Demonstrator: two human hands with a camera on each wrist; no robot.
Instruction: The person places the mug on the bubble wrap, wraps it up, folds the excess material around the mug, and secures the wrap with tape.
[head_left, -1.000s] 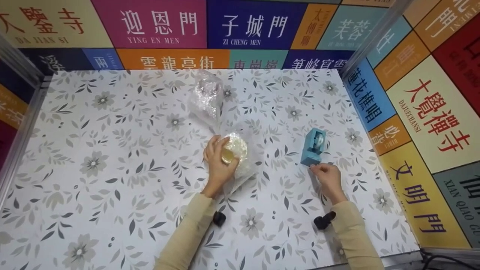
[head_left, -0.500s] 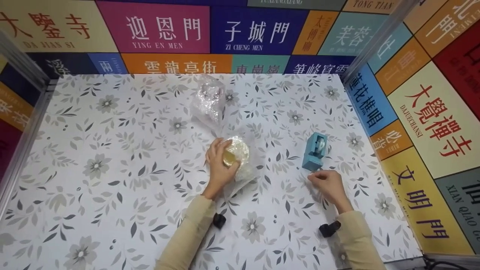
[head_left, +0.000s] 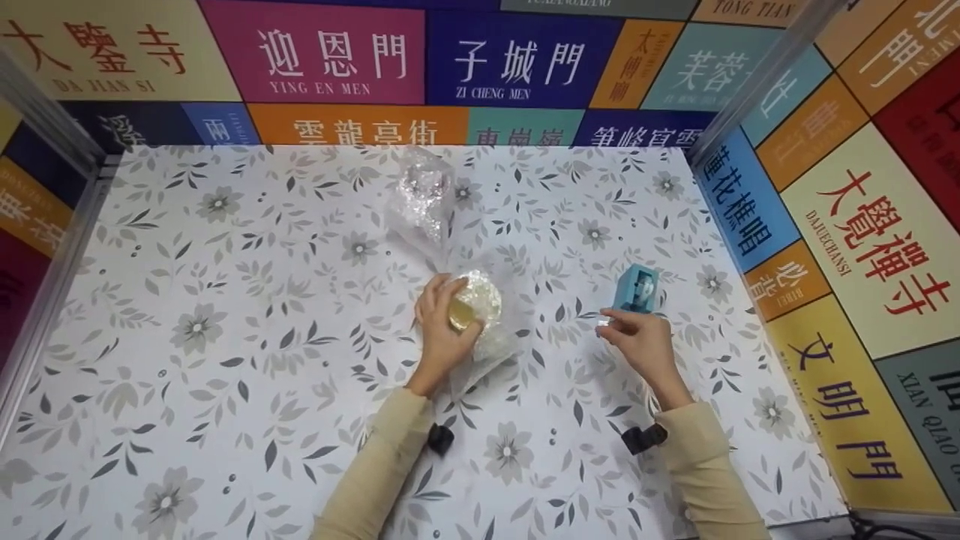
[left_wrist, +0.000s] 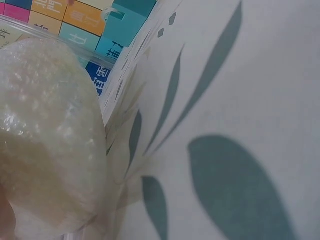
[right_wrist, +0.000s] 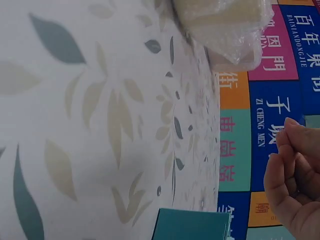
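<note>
My left hand (head_left: 444, 326) grips a round yellowish object wrapped in clear bubble wrap (head_left: 484, 300), resting on the table. That bundle (left_wrist: 52, 115) fills the left side of the left wrist view; what lies inside is unclear. My right hand (head_left: 641, 345) pinches a small shiny clear strip (head_left: 602, 321), seemingly a piece of tape, between thumb and fingers. Just beyond it stands a teal tape dispenser (head_left: 637, 283) with a clear roll, its front end hidden behind the hand. In the right wrist view, the dispenser's teal top (right_wrist: 191, 225) shows at the bottom edge.
Behind the held bundle lies a second piece of bubble wrap (head_left: 421, 199), crumpled, its contents unclear. The floral-patterned table (head_left: 285, 420) is bounded by printed panels (head_left: 337, 56) at the back and sides. Black wrist cameras (head_left: 440, 439) sit on both wrists.
My right hand has come away from the dispenser's front, first back, then up and left, with the clear strip now at its fingertips. My left hand keeps its grip on the bundle.
</note>
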